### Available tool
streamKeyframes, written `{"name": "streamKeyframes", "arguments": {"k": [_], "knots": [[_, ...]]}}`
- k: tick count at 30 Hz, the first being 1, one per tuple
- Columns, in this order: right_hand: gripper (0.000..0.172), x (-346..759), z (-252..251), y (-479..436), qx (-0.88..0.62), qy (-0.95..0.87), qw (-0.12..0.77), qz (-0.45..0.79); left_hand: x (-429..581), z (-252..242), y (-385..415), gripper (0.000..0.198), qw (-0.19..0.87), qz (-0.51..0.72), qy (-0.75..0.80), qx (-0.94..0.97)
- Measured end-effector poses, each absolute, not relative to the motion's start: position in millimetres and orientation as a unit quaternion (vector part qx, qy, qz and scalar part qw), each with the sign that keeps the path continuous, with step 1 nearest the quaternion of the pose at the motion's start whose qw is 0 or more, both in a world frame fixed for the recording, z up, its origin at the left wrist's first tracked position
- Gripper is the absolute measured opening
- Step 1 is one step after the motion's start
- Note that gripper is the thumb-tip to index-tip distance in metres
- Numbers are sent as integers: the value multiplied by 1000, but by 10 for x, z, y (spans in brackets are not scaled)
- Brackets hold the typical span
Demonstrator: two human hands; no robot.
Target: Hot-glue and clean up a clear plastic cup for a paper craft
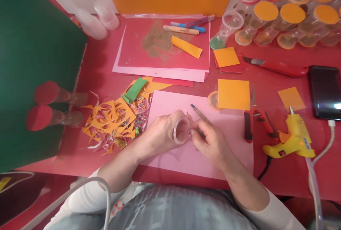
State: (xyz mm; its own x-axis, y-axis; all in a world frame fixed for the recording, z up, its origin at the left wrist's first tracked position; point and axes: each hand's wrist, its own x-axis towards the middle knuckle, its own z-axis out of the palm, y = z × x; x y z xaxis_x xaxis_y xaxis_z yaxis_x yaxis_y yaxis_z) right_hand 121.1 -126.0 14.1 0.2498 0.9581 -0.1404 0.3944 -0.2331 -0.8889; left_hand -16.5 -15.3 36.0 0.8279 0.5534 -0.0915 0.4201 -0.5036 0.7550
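I have the left hand (pixel 165 132) curled around a clear plastic cup (pixel 182 142), whose round rim faces up at me. The right hand (pixel 213 141) brings thumb and forefinger together at the cup's edge; I can't tell whether they pinch the rim or something small. A slim pen-like tool (pixel 199 113) slants just beyond the right fingers, and I read no writing on it. Below both hands is a pink sheet (pixel 170 104).

Well beyond the fingers, a peach marker (pixel 181 29) shows dark print on its barrel, too small for me to read. A blue marker (pixel 201 29) and a purple marker (pixel 198 21) touch it. Off to the right of the right fingers, the yellow hot glue gun (pixel 295 139) bears a small label I can't make out. Farther right, I find no legible brand on the black smartphone (pixel 325 91). Left of the left fingers, orange paper offcuts (pixel 114 114) lie heaped.
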Motion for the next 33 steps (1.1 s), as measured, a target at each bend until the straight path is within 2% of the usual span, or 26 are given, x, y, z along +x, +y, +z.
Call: {"name": "streamKeyframes", "arguments": {"k": [11,21,27,33], "knots": [[12,1171,136,-1228,-714,-484,382,330,-129,373,-183,21,416,79,307,852],[13,1190,189,-1211,-700,-439,386,410,-128,377,-156,20,448,70,310,836],[19,1224,229,-1210,-650,-403,415,492,-158,362,-103,19,483,64,304,819],[13,1242,193,-1230,-666,-470,394,425,-167,340,-98,23,476,46,319,818]]}}
